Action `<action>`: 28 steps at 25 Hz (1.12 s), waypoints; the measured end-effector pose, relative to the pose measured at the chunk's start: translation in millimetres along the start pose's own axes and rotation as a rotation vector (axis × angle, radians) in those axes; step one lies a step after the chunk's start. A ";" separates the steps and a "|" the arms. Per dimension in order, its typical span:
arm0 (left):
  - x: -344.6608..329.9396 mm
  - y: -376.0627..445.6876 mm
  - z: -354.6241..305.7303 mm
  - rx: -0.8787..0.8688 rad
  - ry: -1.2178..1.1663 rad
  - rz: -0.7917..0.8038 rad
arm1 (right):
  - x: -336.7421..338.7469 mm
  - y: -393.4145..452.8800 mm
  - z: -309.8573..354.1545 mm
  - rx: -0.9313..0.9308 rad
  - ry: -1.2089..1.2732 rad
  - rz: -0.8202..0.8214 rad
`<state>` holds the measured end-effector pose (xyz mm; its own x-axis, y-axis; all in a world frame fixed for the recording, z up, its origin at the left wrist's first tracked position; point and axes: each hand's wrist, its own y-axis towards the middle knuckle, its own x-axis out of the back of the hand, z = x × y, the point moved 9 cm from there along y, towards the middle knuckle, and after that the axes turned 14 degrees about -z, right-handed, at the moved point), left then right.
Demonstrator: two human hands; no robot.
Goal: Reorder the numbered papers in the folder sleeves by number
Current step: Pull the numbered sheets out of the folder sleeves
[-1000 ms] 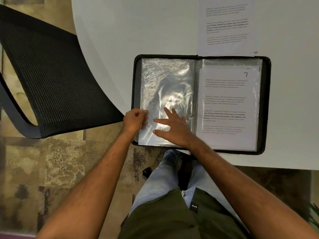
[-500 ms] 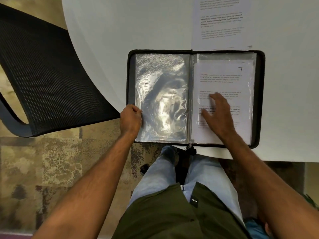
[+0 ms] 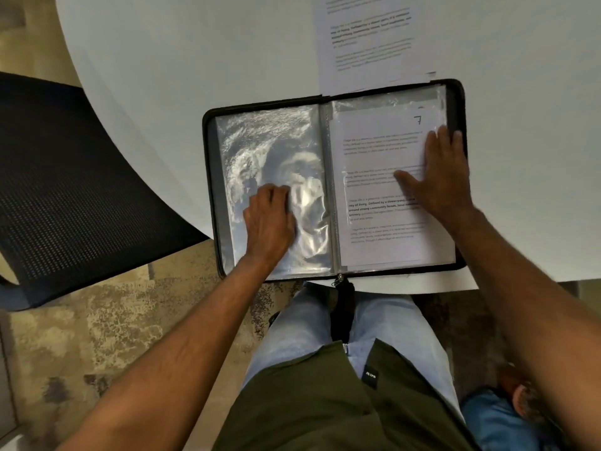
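A black zip folder point(image 3: 460, 102) lies open at the near edge of the white table. Its left page is an empty clear sleeve point(image 3: 273, 148), crinkled and shiny. My left hand point(image 3: 270, 219) rests on this sleeve with its fingers bent under. The right page holds a printed paper marked 7 point(image 3: 374, 151) inside a sleeve. My right hand point(image 3: 439, 177) lies flat on that paper's right side, fingers straight and reaching the folder's right border, thumb spread to the left.
More printed sheets point(image 3: 370, 37) lie on the table point(image 3: 195, 60) just behind the folder. A black mesh chair point(image 3: 71, 177) stands to the left over a patterned carpet. My legs are under the table's front edge.
My left hand left the folder's lower left corner and moved onto the empty sleeve. My right hand slid from the middle of paper 7 to its right edge. The view moved closer.
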<state>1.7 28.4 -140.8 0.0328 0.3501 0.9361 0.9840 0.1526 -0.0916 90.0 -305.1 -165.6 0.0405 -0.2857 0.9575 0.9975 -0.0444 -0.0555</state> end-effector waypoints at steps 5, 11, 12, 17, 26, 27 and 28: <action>-15.4 35.9 -64.9 -0.103 -0.073 0.003 | -0.9 0.0 1.4 0.057 -0.097 0.001; -29.3 110.5 -122.8 -0.133 -0.105 0.043 | 4.6 -4.7 11.6 0.187 -0.086 -0.062; -31.5 124.6 -130.7 -0.136 -0.103 0.045 | 5.7 -5.4 13.4 0.219 -0.072 -0.080; -33.4 169.6 -162.6 -0.234 -0.080 0.024 | 21.1 -4.8 4.7 0.118 0.180 -0.160; -25.1 186.0 -169.1 -0.203 -0.252 0.124 | 33.2 19.1 -32.5 -0.488 0.747 0.060; -24.4 188.9 -168.6 -0.200 -0.272 0.146 | 31.5 20.4 -33.9 -0.490 0.744 0.073; -25.7 193.0 -167.2 -0.205 -0.275 0.173 | 30.3 21.0 -35.0 -0.489 0.740 0.075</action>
<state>220.0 -105.7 -125.8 0.1809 0.5935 0.7842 0.9835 -0.1089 -0.1445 110.2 -348.2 -147.7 -0.1121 -0.8418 0.5280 0.8504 -0.3562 -0.3873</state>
